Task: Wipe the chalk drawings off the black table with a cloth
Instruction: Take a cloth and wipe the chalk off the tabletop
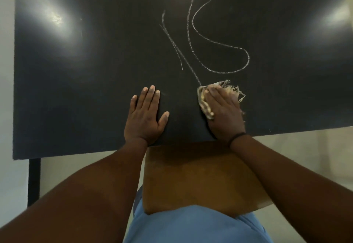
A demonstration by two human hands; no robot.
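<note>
Right hand [222, 109], fingers flat, presses frayed cream cloth [205, 101] onto matte black table [76, 90], just below the white chalk line drawings [219, 52], cloth touching the lowest stroke's tail. Left hand [146, 115] lies open, palm down, left of cloth. Risk: bunched cloth under light pressure likely smears chalk; upper strokes lie well beyond it.

Brown wooden chair seat [200, 178] tucked under near table edge; blue garment [191, 227] below; pale floor [296, 151].
</note>
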